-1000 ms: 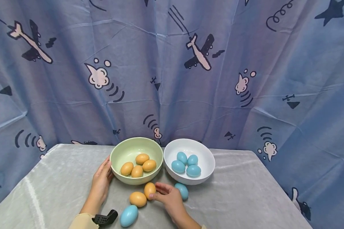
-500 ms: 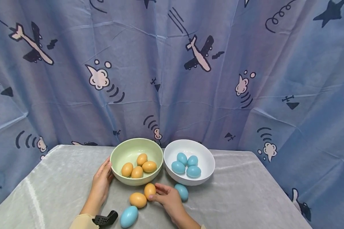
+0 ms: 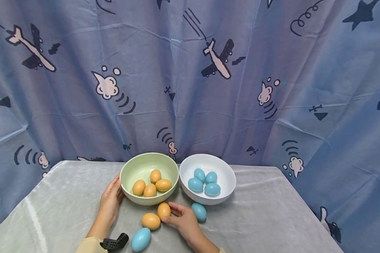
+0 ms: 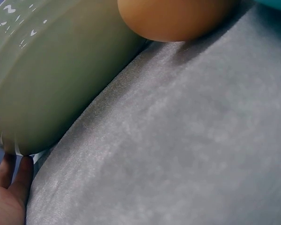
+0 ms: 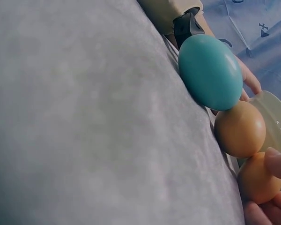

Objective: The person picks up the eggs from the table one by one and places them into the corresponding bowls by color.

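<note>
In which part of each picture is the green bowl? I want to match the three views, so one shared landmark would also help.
Head: the green bowl is below centre, slightly to the left.
Left wrist: the green bowl occupies the upper left, cropped.
Right wrist: part of the green bowl shows at the right edge.
Shared landmark: the left hand, beside the green bowl.

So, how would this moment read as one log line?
left hand: touching green bowl | right hand: holding orange egg | white bowl: four blue eggs
</note>
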`<state>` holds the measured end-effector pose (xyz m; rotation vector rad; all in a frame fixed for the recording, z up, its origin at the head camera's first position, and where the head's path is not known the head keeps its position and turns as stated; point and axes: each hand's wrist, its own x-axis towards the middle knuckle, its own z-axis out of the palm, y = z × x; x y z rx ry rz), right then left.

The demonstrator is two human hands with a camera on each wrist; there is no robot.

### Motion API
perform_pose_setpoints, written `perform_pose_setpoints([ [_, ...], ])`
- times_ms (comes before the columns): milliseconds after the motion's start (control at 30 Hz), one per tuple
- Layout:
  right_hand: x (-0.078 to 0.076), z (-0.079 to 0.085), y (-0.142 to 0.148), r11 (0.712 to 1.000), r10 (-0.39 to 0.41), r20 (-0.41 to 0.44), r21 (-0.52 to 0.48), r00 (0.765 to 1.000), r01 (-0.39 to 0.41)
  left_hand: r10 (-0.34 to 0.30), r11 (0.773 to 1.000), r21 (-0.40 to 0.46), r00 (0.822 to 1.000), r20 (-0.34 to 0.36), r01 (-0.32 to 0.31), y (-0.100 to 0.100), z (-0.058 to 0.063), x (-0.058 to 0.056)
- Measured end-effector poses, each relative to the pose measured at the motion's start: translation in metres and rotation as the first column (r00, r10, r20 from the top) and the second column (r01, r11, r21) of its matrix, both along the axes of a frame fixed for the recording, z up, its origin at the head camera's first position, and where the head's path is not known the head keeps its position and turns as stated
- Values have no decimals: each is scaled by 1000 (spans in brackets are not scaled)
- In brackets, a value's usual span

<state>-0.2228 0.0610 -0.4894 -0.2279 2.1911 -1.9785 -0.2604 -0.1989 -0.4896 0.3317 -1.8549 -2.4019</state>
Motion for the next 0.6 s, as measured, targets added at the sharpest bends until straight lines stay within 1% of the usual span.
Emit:
perform_pose_setpoints([
  [200,0,0,0,1000,3,9,5,1000,-3,-3,1000,-5,1000,0,3,0,0,1],
  [467,3,5,-1,1000,16,38,-19,999,-15,0,1000,-3,1000,-9,0,1,1,1],
  [600,3,5,-2,1000,16,37,-7,999,-16,1,1000,-2,1000,-5,-1,0,1,1],
])
